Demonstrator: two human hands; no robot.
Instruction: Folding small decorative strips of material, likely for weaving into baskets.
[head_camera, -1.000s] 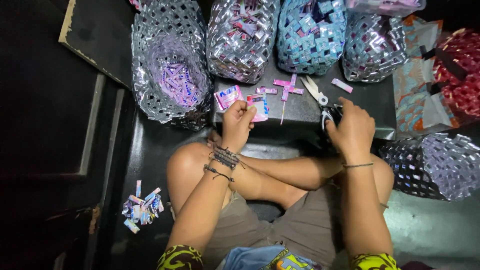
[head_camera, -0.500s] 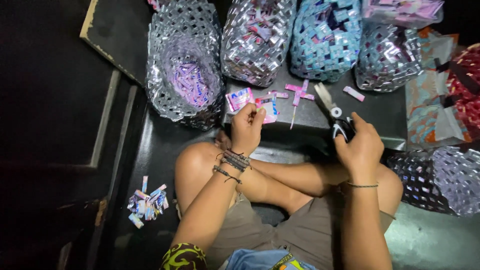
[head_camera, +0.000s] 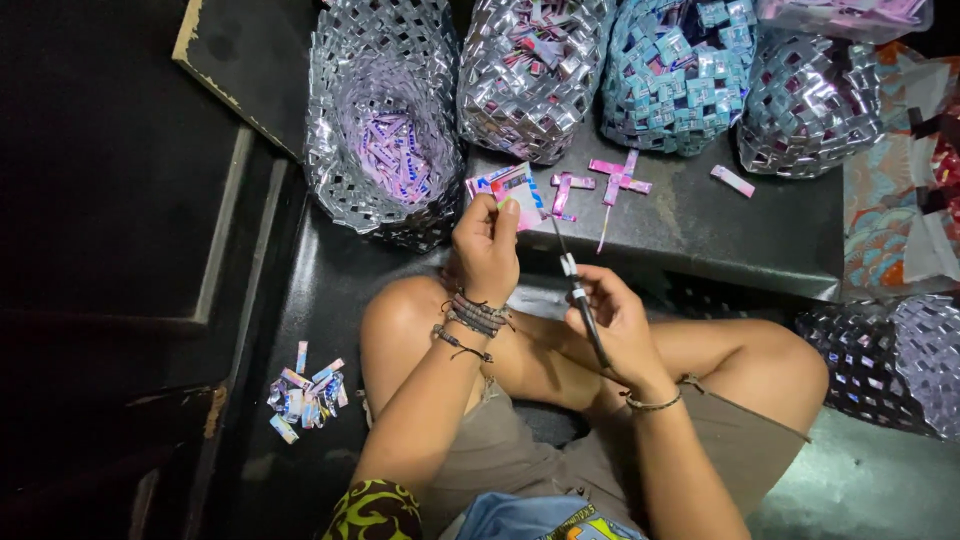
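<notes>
I sit cross-legged at a low dark table (head_camera: 720, 235). My left hand (head_camera: 487, 245) pinches a flat foil wrapper (head_camera: 510, 185), pink and blue, held up above my knee. My right hand (head_camera: 620, 325) grips black-handled scissors (head_camera: 580, 300), their blades pointing up toward the wrapper's lower right edge. Two pink folded wrapper crosses (head_camera: 600, 182) lie on the table just beyond both hands, and one loose pink strip (head_camera: 733, 180) lies farther right.
Several woven foil baskets stand along the table's back: an open one with purple strips (head_camera: 385, 150), a silver one (head_camera: 530, 75), a blue one (head_camera: 680, 75). Another woven piece (head_camera: 885, 360) sits at my right knee. A small heap of folded strips (head_camera: 305, 395) lies on the floor left.
My right hand picked the scissors up off the table and brought them in front of me. My left hand lifted the wrapper toward the blades.
</notes>
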